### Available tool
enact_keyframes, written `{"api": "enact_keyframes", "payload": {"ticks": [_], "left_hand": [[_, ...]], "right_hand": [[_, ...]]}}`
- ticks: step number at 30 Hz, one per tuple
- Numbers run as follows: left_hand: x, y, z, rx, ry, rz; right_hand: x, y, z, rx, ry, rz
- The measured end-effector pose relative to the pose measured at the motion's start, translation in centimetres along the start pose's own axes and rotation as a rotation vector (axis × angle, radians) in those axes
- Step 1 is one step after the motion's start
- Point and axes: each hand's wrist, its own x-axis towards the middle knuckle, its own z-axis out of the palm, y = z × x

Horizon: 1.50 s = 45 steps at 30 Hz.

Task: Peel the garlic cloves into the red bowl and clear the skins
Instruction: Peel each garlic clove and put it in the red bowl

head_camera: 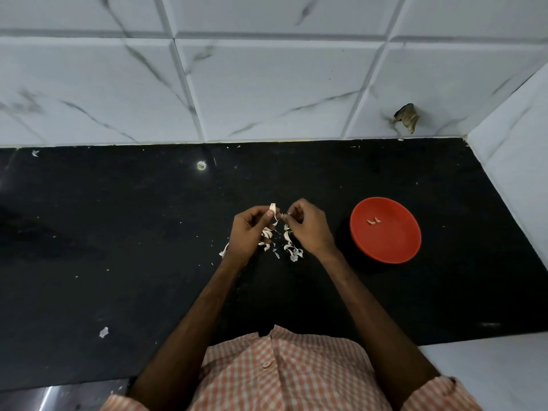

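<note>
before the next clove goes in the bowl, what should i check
1. Clove gripped: left hand holds the garlic clove. Ok.
2. Clove fully peeled: right hand pinches a skin strip that hangs by the clove. Not ok.
3. Red bowl upright, to the right of the hands. Ok.
4. Bowl free of skins: only two peeled cloves show inside. Ok.
5. Skins cleared: skins pile lies on the counter under the hands. Not ok.
6. Unpeeled cloves left in the pile: cannot tell.
</note>
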Motion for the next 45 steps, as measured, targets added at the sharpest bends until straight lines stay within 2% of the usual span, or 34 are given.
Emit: {"api": "enact_keyframes", "payload": {"ticks": [3, 7, 12, 16, 20, 25, 29, 34, 39, 45], "left_hand": [[0.1, -0.5, 0.0, 0.144, 0.000, 0.055], [0.2, -0.6, 0.0, 0.279, 0.017, 0.103], [0.3, -0.5, 0.1, 0.413, -0.004, 0.093], [0.2, -0.2, 0.8, 0.360, 0.014, 0.111], [0.0, 0.1, 1.7, 0.260, 0.025, 0.148], [0.2, 0.7, 2.5, 0.186, 0.143, 0.064], [0.6, 0.9, 2.3, 0.192, 0.108, 0.041], [0.6, 0.1, 2.8, 0.146, 0.189, -0.055], [0.6, -0.3, 2.8, 0.140, 0.232, -0.095], [0.2, -0.3, 2.2, 0.181, 0.190, -0.061]], "right_hand": [[-0.1, -0.1, 0.1, 0.035, 0.031, -0.078], [-0.3, -1.3, 0.1, 0.228, 0.023, 0.002], [-0.1, -1.0, 0.6, 0.286, 0.019, 0.016], [-0.2, -0.9, 1.1, 0.342, 0.009, 0.045], [-0.5, -1.7, 1.1, 0.517, -0.005, 0.112], [-0.7, -2.2, 2.0, 0.573, 0.043, 0.096], [-0.7, -2.1, 1.8, 0.633, 0.052, 0.116], [-0.9, -1.9, 1.6, 0.692, 0.016, 0.140], [-0.8, -1.6, 1.8, 0.657, 0.032, 0.158], [-0.4, -1.0, 1.7, 0.556, 0.067, 0.167]]}}
